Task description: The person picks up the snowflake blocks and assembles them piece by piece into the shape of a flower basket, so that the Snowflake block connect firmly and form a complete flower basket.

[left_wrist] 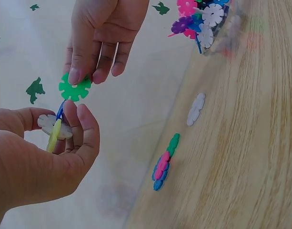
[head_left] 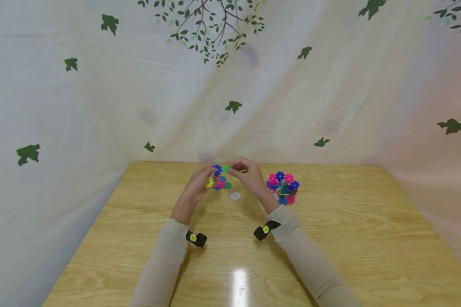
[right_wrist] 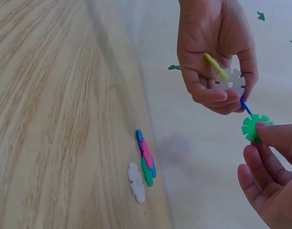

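Observation:
My left hand (head_left: 198, 182) holds a small joined group of notched plastic discs: a white disc (right_wrist: 230, 84), a yellow disc (head_left: 209, 183) and a blue disc (head_left: 217, 170). Between thumb and fingertips, my right hand (head_left: 249, 174) pinches a green disc (left_wrist: 75, 88). The green disc's edge meets the blue disc in both wrist views; whether their slots are locked together I cannot tell. On the table below lie a pink disc (left_wrist: 161, 164), a green one (left_wrist: 173, 144) and blue ones, overlapping. A loose white disc (head_left: 235, 196) lies flat nearer to me.
Right of my right hand stands a cluster of many-coloured discs (head_left: 280, 175) on the wooden table (head_left: 330, 247). A pale cloth (head_left: 199, 128) with green leaf and bird shapes hangs behind the table's far edge. Black wrist cameras (head_left: 196, 238) sit on both sleeves.

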The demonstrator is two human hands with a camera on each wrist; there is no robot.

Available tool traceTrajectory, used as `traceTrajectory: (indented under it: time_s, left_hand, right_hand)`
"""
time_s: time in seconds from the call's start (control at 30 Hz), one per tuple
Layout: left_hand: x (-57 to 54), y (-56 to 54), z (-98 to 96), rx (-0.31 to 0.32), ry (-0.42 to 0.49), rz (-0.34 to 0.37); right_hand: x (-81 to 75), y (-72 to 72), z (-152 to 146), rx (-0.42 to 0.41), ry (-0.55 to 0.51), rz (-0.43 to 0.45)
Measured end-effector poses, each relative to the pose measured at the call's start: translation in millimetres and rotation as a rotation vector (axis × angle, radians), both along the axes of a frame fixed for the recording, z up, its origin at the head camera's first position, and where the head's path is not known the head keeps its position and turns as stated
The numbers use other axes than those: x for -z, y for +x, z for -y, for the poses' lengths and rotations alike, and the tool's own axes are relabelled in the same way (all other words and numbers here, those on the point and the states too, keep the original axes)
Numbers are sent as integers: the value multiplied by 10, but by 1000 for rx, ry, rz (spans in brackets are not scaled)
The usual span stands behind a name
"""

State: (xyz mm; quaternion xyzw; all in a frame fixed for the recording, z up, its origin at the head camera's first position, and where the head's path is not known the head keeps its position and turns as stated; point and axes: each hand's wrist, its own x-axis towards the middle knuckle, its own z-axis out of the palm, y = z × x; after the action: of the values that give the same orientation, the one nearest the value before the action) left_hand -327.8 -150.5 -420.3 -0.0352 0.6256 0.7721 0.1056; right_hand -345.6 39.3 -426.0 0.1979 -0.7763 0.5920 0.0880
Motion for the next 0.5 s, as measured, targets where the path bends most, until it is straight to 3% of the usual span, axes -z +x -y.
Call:
traceTrajectory:
  time_s: [0.23, 0.5]
  left_hand:
    - [20, 10, -6, 36, -17, -13]
    - [-6, 32, -45, 58, -3, -46]
  right_hand:
    - [33, 18, 12, 24, 24, -41]
    - [90, 10, 56, 97, -44, -169]
